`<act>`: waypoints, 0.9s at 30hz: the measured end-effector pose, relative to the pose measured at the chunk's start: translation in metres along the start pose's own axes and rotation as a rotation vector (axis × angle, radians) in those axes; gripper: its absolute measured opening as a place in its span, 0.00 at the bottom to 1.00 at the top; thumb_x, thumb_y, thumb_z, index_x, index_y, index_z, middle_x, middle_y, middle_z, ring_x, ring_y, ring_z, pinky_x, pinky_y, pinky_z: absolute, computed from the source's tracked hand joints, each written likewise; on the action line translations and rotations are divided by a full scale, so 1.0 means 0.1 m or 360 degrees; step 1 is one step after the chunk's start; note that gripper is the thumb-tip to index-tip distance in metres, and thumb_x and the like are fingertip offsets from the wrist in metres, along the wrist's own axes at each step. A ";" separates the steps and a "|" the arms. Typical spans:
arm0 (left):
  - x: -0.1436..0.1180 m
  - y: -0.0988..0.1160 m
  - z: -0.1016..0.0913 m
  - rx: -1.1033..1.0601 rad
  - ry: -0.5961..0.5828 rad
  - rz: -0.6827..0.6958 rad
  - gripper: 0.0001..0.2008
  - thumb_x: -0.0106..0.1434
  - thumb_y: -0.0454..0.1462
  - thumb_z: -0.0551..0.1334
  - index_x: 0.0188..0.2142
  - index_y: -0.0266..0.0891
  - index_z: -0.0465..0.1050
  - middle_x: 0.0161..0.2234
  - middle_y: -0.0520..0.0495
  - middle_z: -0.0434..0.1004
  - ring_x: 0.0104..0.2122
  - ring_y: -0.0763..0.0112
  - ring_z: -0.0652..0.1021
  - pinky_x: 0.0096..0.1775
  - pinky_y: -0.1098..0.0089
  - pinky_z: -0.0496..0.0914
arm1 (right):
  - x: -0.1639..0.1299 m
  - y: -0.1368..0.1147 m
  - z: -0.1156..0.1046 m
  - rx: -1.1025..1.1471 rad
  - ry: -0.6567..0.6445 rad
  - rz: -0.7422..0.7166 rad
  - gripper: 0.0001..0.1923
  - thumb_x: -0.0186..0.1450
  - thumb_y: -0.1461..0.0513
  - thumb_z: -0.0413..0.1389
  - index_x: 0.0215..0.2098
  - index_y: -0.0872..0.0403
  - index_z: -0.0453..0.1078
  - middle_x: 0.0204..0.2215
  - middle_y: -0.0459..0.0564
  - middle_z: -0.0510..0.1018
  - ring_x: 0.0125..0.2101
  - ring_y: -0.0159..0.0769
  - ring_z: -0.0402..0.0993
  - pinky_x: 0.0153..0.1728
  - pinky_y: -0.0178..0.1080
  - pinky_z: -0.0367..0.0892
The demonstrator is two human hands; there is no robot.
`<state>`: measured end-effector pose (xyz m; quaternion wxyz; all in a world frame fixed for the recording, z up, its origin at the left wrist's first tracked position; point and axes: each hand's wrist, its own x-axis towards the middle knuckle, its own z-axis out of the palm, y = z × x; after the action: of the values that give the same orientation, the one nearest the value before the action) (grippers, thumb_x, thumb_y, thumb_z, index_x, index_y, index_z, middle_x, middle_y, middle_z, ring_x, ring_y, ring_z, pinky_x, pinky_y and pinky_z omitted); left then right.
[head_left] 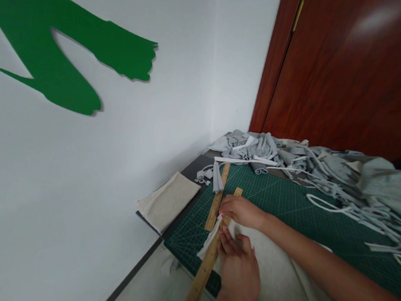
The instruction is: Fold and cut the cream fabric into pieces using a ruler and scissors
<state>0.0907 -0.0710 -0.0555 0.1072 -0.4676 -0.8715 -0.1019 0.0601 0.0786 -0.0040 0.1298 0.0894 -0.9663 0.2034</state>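
Observation:
My left hand (239, 261) presses its fingertips onto a wooden ruler (199, 281) and holds it down, the fingers bent. The ruler lies slantwise along the edge of a cream cloth (274, 264), with a strip of cloth showing on its left side. Farther up the ruler, my right hand (239, 209) is closed, its fingertips at the cloth edge. A small pinkish thing (220, 216) shows at those fingertips, too small to name. A second wooden ruler (213, 212) lies just left of my right hand.
A green cutting mat (270, 189) covers the tabletop. Grey fabric scraps and white strips (311, 165) are heaped along its back and right. A folded cream cloth (168, 201) lies at the left by the white wall (177, 97). A brown wooden door (351, 74) stands behind.

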 end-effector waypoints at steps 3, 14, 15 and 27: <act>-0.01 -0.01 -0.01 0.0003 0.0014 -0.0004 0.15 0.64 0.38 0.60 0.47 0.29 0.72 0.54 0.21 0.67 0.54 0.39 0.69 0.48 0.51 0.68 | 0.00 0.05 -0.03 0.0035 0.0017 0.0066 0.10 0.65 0.68 0.52 0.32 0.56 0.76 0.30 0.51 0.80 0.34 0.34 0.75 0.36 0.34 0.65; -0.01 0.00 0.03 0.0018 -0.0005 0.0009 0.15 0.63 0.35 0.60 0.47 0.29 0.72 0.53 0.22 0.68 0.54 0.40 0.70 0.48 0.50 0.68 | -0.12 0.13 -0.08 0.0085 -0.0034 0.0027 0.09 0.64 0.67 0.55 0.29 0.55 0.77 0.29 0.51 0.78 0.34 0.34 0.73 0.38 0.35 0.65; 0.00 0.00 0.02 0.0012 -0.0007 0.0002 0.14 0.64 0.36 0.60 0.47 0.29 0.72 0.54 0.22 0.67 0.54 0.41 0.70 0.48 0.50 0.68 | -0.12 0.12 -0.07 0.0075 -0.0033 0.0022 0.10 0.65 0.67 0.54 0.30 0.55 0.77 0.29 0.51 0.78 0.34 0.35 0.72 0.38 0.35 0.64; 0.01 0.00 -0.02 0.0024 -0.0011 0.0011 0.16 0.64 0.37 0.60 0.48 0.28 0.72 0.54 0.20 0.67 0.54 0.39 0.69 0.48 0.51 0.68 | -0.08 0.02 -0.02 -0.0084 -0.0021 -0.0035 0.15 0.67 0.67 0.49 0.28 0.56 0.75 0.27 0.51 0.74 0.33 0.36 0.67 0.35 0.36 0.61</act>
<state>0.0904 -0.0712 -0.0536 0.1081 -0.4700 -0.8710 -0.0933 0.0677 0.0818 -0.0053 0.1279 0.0981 -0.9711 0.1759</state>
